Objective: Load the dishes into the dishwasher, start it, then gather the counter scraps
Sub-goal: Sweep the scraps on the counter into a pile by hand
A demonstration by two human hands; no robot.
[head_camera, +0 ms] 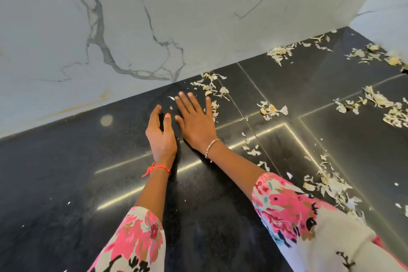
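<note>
The dark counter meets a white stone wall with grey lines at its back edge. A second pale wall closes the far right corner.

Both hands lie near the back edge, about the middle of the counter. The left hand stands on its side, with its fingers together and a little bent like a cup and its thumb apart. It holds nothing. The right hand lies flat just beside it, palm down, fingers spread apart. It also holds nothing.

The scraps are dry, pale peels. A small heap lies at the back edge, right by the right hand's fingertips, and a few bits sit between the two hands. Another clump lies further right. More peels sit along the wall near the far right corner. A big patch lies by the right edge. A long trail runs along the right arm toward the front edge.

A red thread goes round the left wrist and a bead bracelet round the right. Both sleeves have pink flowers.

The left side of the counter has only tiny white specks and one round pale spot. Nothing tall stands on the counter, so only the two walls block the way.
</note>
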